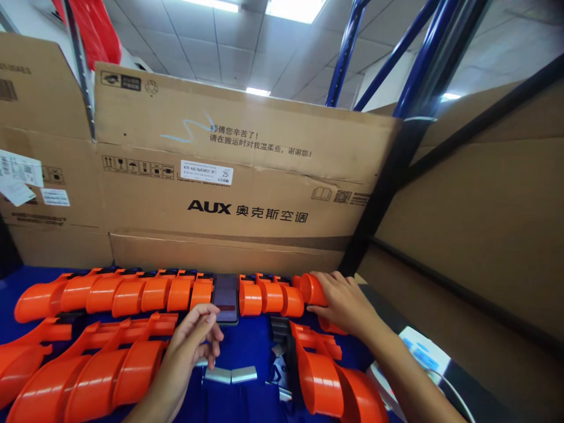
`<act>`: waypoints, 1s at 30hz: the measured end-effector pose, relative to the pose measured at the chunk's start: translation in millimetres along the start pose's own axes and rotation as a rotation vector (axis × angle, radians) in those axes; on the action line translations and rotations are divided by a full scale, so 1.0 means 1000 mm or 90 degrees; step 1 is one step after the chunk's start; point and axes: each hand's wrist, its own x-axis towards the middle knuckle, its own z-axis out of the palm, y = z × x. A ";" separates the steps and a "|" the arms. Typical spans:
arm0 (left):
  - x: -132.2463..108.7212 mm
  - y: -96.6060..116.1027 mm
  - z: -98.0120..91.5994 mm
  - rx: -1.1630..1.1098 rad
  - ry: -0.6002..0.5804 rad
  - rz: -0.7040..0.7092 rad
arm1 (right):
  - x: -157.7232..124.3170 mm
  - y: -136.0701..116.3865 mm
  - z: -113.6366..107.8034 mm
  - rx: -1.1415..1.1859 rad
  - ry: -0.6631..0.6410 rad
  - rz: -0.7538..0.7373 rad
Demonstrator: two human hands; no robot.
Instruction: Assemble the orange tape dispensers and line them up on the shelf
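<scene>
My right hand [341,296] is closed around an orange curved plastic piece [314,289] at the right end of the back row. Part of that piece is hidden by my fingers. My left hand [194,338] hovers over the blue surface with its fingers loosely bent and apart, and nothing shows in it. Just beyond it lies a dark flat phone-like device [226,294], between two groups of the orange pieces [156,294]. Small silvery flat strips [244,375] rest on the blue surface [251,341] near my left fingertips.
Larger orange pieces [94,376] line the front left, with more [319,382] at front right beside black parts [279,329]. A cardboard wall [247,235] closes the back. A dark metal post [374,200] stands at the right, near a white object with a cable [425,346].
</scene>
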 end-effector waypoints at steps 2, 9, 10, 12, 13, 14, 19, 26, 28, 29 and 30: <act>0.000 0.001 0.000 -0.002 0.003 -0.001 | 0.002 -0.001 0.007 0.012 -0.020 0.000; -0.001 0.002 0.001 0.001 -0.014 -0.003 | -0.001 -0.002 0.013 0.075 -0.107 -0.011; -0.002 0.002 0.001 -0.001 -0.015 -0.004 | -0.003 0.000 0.011 0.081 -0.121 -0.008; -0.002 0.001 0.000 -0.005 -0.019 -0.007 | -0.007 0.007 0.006 0.084 -0.143 0.011; -0.002 0.000 0.000 -0.006 -0.023 -0.008 | -0.009 0.011 0.004 0.082 -0.153 0.026; -0.003 0.000 0.000 -0.007 -0.026 -0.009 | -0.011 0.014 0.003 0.077 -0.163 0.042; -0.002 0.000 0.000 0.000 -0.044 0.000 | -0.017 0.017 0.004 0.050 -0.216 0.085; -0.002 0.000 0.000 0.023 -0.048 0.011 | -0.015 0.014 -0.028 -0.015 -0.165 0.098; -0.001 0.000 -0.001 0.027 -0.054 0.016 | -0.016 0.004 -0.052 -0.020 -0.130 0.088; -0.001 0.000 -0.001 0.029 -0.056 0.017 | -0.017 -0.004 -0.065 -0.014 -0.106 0.075; 0.000 0.000 -0.002 0.030 -0.058 0.016 | -0.018 -0.016 -0.077 0.027 -0.071 0.034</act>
